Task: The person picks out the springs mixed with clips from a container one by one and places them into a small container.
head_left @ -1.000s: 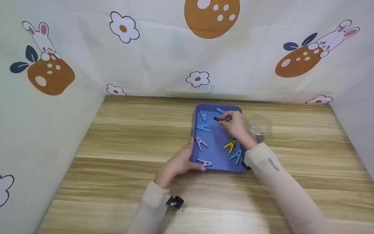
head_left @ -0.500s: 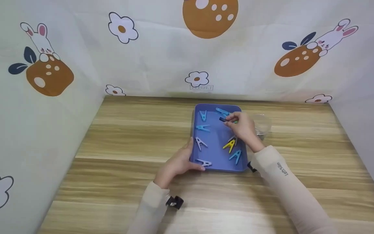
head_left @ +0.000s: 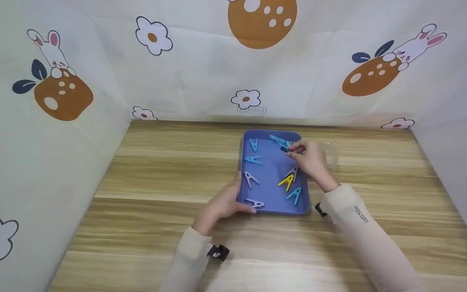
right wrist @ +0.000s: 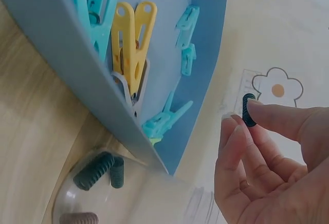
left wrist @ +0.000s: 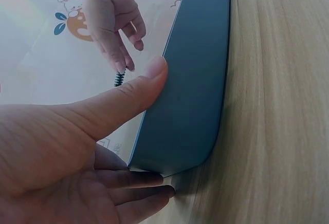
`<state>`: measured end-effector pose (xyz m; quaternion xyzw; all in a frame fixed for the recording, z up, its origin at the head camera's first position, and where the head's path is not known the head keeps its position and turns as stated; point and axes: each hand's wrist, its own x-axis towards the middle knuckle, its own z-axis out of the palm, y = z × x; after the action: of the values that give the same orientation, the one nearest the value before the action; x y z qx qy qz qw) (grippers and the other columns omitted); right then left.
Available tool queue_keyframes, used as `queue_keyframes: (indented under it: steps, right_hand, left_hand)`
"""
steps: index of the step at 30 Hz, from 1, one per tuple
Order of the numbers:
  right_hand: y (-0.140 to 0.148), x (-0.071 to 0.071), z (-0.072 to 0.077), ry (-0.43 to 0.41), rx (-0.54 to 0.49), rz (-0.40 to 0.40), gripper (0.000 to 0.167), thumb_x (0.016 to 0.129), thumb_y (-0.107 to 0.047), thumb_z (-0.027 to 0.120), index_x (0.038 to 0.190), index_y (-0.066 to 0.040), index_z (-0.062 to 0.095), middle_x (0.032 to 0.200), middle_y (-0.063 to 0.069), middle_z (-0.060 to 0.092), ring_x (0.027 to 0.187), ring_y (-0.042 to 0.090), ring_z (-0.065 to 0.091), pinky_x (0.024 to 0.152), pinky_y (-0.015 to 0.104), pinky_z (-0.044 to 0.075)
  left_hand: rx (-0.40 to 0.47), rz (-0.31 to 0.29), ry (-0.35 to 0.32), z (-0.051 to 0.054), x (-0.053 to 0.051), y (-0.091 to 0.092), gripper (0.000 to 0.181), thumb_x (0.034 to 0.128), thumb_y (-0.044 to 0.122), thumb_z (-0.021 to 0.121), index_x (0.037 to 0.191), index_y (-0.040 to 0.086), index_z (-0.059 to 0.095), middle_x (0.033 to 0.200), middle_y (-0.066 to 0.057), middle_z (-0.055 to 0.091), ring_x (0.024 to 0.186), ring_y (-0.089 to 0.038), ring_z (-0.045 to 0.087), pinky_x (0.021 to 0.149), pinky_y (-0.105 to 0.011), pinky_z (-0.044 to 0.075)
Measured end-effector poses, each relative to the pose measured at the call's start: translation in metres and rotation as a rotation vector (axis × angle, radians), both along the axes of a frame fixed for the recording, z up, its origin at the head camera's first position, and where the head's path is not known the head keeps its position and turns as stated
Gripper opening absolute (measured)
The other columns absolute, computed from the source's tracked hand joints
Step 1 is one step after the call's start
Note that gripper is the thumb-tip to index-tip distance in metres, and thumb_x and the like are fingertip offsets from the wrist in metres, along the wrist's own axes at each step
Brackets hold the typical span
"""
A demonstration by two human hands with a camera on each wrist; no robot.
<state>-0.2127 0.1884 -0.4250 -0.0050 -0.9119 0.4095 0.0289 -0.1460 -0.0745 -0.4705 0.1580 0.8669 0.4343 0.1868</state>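
Note:
My right hand (head_left: 312, 160) pinches a small dark green ribbed cylinder (right wrist: 249, 110) between thumb and fingertips, above the right side of a blue tray (head_left: 269, 196). In the left wrist view the same ribbed piece shows below those fingertips. My left hand (head_left: 223, 200) rests at the tray's near left corner, thumb on the rim and fingers fairly straight along the outer wall. Clothespins lie inside the tray: a yellow one (head_left: 286, 183) beside a grey one, with light blue and pale lilac ones along both sides. Some at the far right overlap and are partly hidden.
Just right of the tray stands a clear round jar (head_left: 332, 154), partly behind my right hand. In the right wrist view it holds dark green ribbed pieces (right wrist: 93, 171) and a brown one (right wrist: 78, 218). Patterned cloth walls enclose the wooden table (head_left: 156, 162).
My right hand has moved right with the ribbed cylinder, toward the tray's right rim, now covering more of the jar and uncovering the grey clothespin. My left hand stays at the tray corner.

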Motion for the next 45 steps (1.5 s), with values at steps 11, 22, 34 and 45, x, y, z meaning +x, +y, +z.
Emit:
queue_keyframes:
  steps: [11, 22, 34, 45]
  right_hand:
    - [0.017, 0.007, 0.005, 0.023, 0.013, -0.028, 0.016, 0.095, -0.008, 0.075, 0.105, 0.005, 0.077, 0.100, 0.022, 0.076, 0.079, 0.021, 0.065, 0.061, 0.020, 0.046]
    - [0.032, 0.016, 0.011, 0.000, -0.009, -0.056, 0.019, 0.097, -0.007, 0.074, 0.109, 0.006, 0.076, 0.103, 0.024, 0.075, 0.073, 0.013, 0.058, 0.058, 0.020, 0.045]
    - [0.052, 0.021, 0.011, 0.058, 0.013, -0.078, 0.019, 0.094, -0.006, 0.075, 0.107, 0.007, 0.076, 0.103, 0.027, 0.076, 0.068, 0.005, 0.056, 0.057, 0.017, 0.043]
    - [0.070, 0.025, 0.007, 0.064, 0.011, -0.080, 0.023, 0.092, -0.007, 0.077, 0.108, 0.011, 0.075, 0.101, 0.029, 0.077, 0.066, 0.007, 0.065, 0.057, 0.013, 0.048]
  left_hand:
    - [0.002, -0.012, 0.005, -0.001, -0.001, 0.000, 0.122, 0.0841, 0.018, 0.090, 0.164, -0.011, 0.002, 0.172, -0.031, 0.008, 0.161, -0.043, 0.015, 0.133, -0.050, 0.014]
    - [0.003, -0.002, -0.010, 0.001, 0.000, 0.000, 0.122, 0.0838, 0.020, 0.090, 0.164, -0.011, 0.003, 0.172, -0.031, 0.008, 0.161, -0.041, 0.014, 0.133, -0.048, 0.014]
    - [0.016, 0.006, -0.021, 0.002, 0.002, 0.000, 0.123, 0.0838, 0.019, 0.090, 0.164, -0.009, 0.002, 0.173, -0.029, 0.007, 0.161, -0.041, 0.013, 0.133, -0.049, 0.013]
    - [-0.002, -0.010, 0.003, 0.002, 0.002, -0.001, 0.122, 0.0850, 0.020, 0.090, 0.164, -0.011, 0.002, 0.172, -0.031, 0.007, 0.161, -0.042, 0.012, 0.133, -0.049, 0.012]
